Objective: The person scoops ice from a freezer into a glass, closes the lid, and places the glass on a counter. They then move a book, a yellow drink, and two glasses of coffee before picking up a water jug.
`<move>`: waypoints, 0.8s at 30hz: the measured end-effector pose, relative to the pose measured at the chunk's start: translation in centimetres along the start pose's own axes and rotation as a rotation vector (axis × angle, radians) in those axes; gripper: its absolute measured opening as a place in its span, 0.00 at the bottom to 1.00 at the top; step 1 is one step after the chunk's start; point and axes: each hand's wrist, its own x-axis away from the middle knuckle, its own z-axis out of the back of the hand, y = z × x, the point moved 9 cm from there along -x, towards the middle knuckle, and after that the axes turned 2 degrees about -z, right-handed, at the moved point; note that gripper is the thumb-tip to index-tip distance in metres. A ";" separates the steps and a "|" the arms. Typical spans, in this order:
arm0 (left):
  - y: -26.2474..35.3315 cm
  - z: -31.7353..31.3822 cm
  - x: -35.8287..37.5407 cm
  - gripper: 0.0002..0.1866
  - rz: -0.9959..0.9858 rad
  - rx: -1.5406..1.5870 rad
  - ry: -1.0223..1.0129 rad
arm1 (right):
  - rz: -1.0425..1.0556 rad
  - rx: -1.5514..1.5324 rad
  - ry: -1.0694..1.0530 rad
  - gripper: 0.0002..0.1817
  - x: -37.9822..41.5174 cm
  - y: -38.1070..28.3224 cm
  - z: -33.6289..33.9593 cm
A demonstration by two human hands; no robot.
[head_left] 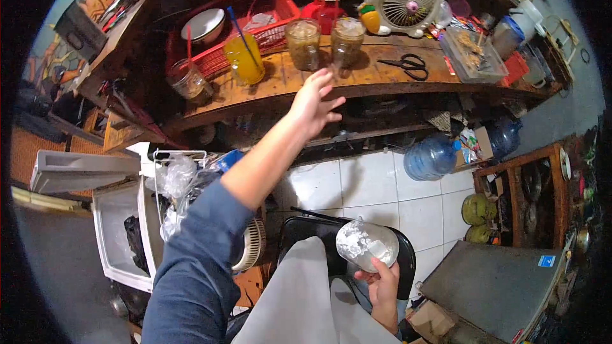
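My left hand (313, 107) reaches over the front edge of the wooden counter (280, 76), fingers spread and nothing in them. Just beyond its fingertips stand two glass mugs with brownish drinks, a left one (303, 46) and a right one (347, 43), the right one with a red straw. Low in the view, above a black chair, my right hand (382, 283) is closed on a clear container (366, 244) with white stuff on its inside. Farther left on the counter are a mug of orange drink (244, 58) with a blue straw and a nearly empty mug (190, 83) with a red straw.
Black scissors (408, 65) and a clear plastic box (473, 54) lie on the counter's right part. Behind stand a red basket (220, 55), a white bowl (203, 25) and fans (409, 1). Blue water jugs (430, 156) sit below. An open white freezer (121, 232) is at left.
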 end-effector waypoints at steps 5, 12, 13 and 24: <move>7.3 14.9 5.5 0.26 -0.475 -0.098 0.578 | 0.003 0.004 -0.009 0.21 -0.4 0.8 -0.9; 12.1 24.3 -0.8 0.20 -0.506 -0.065 0.751 | -0.028 0.062 -0.106 0.20 -0.1 1.9 -3.6; 11.8 23.4 -0.5 0.17 -0.440 -0.054 0.765 | -0.034 0.071 -0.120 0.20 -0.1 2.2 -3.7; 12.5 25.6 3.6 0.10 -0.546 0.075 0.592 | 0.021 0.126 -0.117 0.18 2.5 3.3 -3.4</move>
